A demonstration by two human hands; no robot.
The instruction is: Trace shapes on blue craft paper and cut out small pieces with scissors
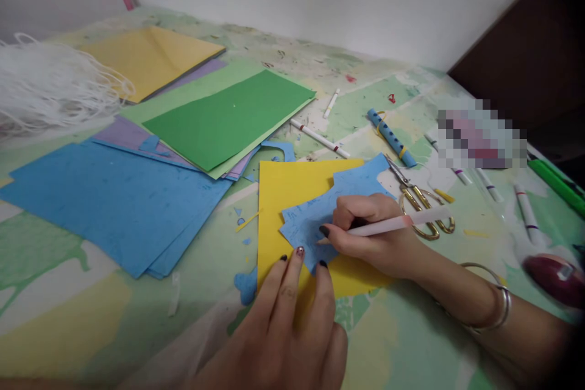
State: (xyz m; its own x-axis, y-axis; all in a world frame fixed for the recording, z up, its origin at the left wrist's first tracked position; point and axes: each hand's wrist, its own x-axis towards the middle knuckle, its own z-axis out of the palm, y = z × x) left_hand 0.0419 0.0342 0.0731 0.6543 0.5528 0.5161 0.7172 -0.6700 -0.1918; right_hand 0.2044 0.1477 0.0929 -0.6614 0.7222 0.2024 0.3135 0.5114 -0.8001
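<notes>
My right hand [375,234] is closed around a white pencil [381,226], its tip down on a blue paper cutout [307,219]. The cutout has a jagged outline and lies over a yellow sheet [292,180]. With fingers stretched out, my left hand [297,323] rests on the lower edge of the cutout and the yellow sheet. Part of the cutout is hidden under my right hand. Gold-handled scissors [417,198] lie just beyond my right hand, their blades pointing toward the cutout.
To the left lie blue sheets [123,195] and a green sheet [233,119], with a yellow stack [159,61] behind. White cord [55,85] is heaped at far left. A rolled blue paper piece [392,139], several markers [526,214] and a dark red object [555,279] sit at right.
</notes>
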